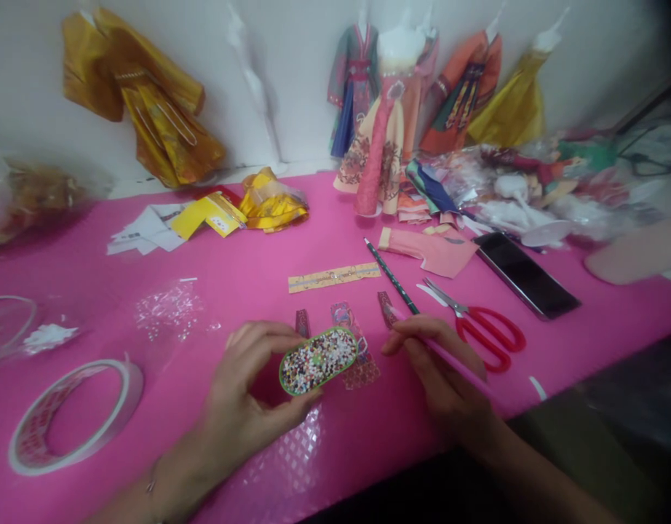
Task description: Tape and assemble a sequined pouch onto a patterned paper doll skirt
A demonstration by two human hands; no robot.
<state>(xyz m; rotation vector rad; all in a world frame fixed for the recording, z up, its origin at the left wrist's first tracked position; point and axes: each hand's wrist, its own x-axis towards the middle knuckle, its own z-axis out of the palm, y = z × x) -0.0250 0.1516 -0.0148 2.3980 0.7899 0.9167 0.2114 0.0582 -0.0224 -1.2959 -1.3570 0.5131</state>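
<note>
My left hand [259, 378] grips a small oval box of mixed beads [318, 360] with a green rim, fingers along the far side and thumb in front. In my right hand [445, 364] is a slim pink pen-like tool [439, 349], held like a pencil, its tip pointing left. Beneath and beyond the box lie patterned fabric pieces [362, 372], partly hidden by it. A small dark red patterned strip [386, 308] rests near the pink tool's tip. Farther back is a long tan patterned strip [334, 277].
Red-handled scissors [491, 331], a dark pencil [391, 275] and a phone [526, 275] lie to the right. A tape roll [76, 415] and scattered clear beads [169, 309] are on the left of the pink table [248, 284]. Dressed doll figures [384, 145] stand along the wall.
</note>
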